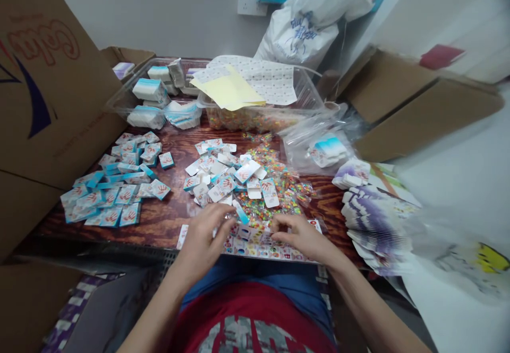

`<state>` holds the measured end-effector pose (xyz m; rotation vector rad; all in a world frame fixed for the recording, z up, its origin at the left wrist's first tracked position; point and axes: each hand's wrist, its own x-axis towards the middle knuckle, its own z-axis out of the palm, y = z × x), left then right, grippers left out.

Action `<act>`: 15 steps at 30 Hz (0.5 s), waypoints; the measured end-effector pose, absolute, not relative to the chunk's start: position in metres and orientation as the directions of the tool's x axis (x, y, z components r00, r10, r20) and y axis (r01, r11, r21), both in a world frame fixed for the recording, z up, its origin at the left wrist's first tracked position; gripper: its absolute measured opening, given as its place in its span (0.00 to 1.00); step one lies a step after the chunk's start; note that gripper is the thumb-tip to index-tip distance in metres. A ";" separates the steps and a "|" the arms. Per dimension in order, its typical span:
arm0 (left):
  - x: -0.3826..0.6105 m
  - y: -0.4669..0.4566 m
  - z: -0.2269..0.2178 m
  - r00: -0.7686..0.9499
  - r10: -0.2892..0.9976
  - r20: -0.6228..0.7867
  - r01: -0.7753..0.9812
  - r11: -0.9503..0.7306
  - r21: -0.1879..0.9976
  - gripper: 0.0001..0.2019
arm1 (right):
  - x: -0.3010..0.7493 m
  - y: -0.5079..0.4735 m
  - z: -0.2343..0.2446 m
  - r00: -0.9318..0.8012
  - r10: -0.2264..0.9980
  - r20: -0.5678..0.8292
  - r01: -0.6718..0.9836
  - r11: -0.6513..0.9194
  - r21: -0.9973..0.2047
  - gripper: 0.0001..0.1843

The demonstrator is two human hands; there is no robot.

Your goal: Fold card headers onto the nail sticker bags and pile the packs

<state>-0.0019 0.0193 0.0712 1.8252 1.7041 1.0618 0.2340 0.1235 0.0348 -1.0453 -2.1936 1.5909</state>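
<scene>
My left hand [209,234] is over the front edge of the table, its fingers curled. At its fingertips is a small blue-and-white box [241,212], tilted. My right hand [299,236] hovers a short way to the right, thumb and fingers bent together; what is between them, if anything, is too small to make out. Beneath both hands lies a sticker sheet [255,248] with small colourful pictures. Just beyond them is a heap of small boxes with red handprints [223,175], beside a spread of little clear packets of coloured candy [274,164].
More small boxes [115,183] are piled at left. Behind stand plastic tubs, one with bundled cartons [149,91], another with candy packets [247,120] under paper sheets [255,79]. Purple-white flat cartons [372,220] lie at right. Cardboard boxes [51,87] flank the table.
</scene>
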 end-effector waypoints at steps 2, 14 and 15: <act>0.008 0.021 0.074 0.075 0.972 0.223 0.663 -0.216 0.717 0.12 | 0.240 0.125 0.052 -0.725 0.657 -0.207 0.320 0.056 -0.946 0.08; 0.026 0.038 0.082 -0.033 0.894 0.447 0.751 -0.273 0.602 0.08 | 0.220 0.121 0.088 -0.749 0.639 -0.177 0.296 0.084 -0.951 0.09; 0.029 0.037 0.082 -0.074 0.865 0.497 0.787 -0.255 0.561 0.13 | 0.217 0.120 0.090 -0.714 0.686 -0.138 0.276 0.095 -0.956 0.09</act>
